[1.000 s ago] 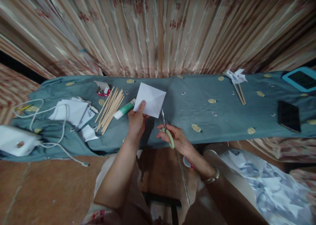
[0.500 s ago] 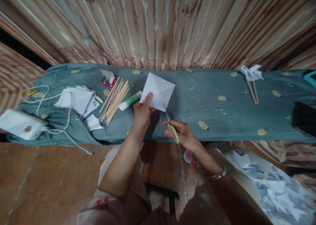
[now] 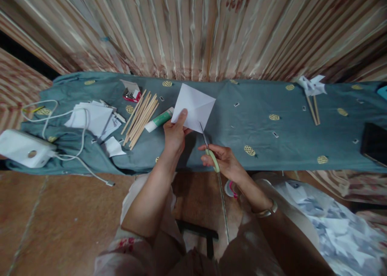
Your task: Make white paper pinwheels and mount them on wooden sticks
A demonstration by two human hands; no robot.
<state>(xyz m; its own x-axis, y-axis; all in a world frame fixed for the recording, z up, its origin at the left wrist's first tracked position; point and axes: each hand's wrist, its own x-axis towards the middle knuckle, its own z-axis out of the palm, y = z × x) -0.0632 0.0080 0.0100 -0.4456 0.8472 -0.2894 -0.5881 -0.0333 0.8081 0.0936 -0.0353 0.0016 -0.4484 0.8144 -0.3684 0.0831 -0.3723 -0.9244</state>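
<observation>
A square white sheet of paper [image 3: 195, 104] with diagonal creases is pinched at its lower left by my left hand [image 3: 175, 136], thumb on top and fingers beneath. Green-handled scissors [image 3: 212, 158] are gripped in my right hand [image 3: 223, 159]. Their blades lie at the paper's lower corner, close together. A green and white glue tube [image 3: 159, 119] lies just left of the paper. Beside it is a bundle of wooden sticks [image 3: 140, 120]. An opened small red box [image 3: 132, 93] with metal bits inside stands behind the sticks.
White paper sheets [image 3: 92, 118] lie at the left, near a white power bank [image 3: 27, 149] with a looping cable [image 3: 83, 134]. Paper pinwheels on sticks [image 3: 313, 90] rest at the far right, with a dark flat object [image 3: 374, 143] nearby. A bag of folded paper [image 3: 338, 223] is below.
The scissor blades look more closed on the paper's lower corner than before. Both hands keep their holds. The whole view has shifted slightly.
</observation>
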